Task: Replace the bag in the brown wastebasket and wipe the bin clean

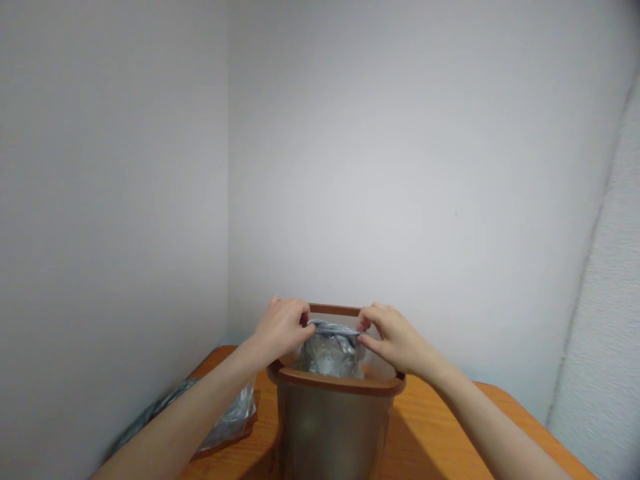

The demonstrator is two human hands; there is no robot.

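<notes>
A grey plastic bag (333, 353) hangs inside a trash bin (333, 427) with a brown rim. My left hand (285, 325) pinches the left end of the bag's top edge between thumb and fingers. At the other end of that edge, my right hand (393, 337) holds the bag in a similar pinch. The bag's edge is stretched between both hands, roughly level with the bin's opening. The lower part of the bag is hidden behind the bin's front wall.
The bin stands on an orange-brown wooden table (420, 427). More crumpled grey plastic (230, 417) lies on the table at the left, partly behind my left forearm. Pale walls (375, 167) meet in a corner behind the table.
</notes>
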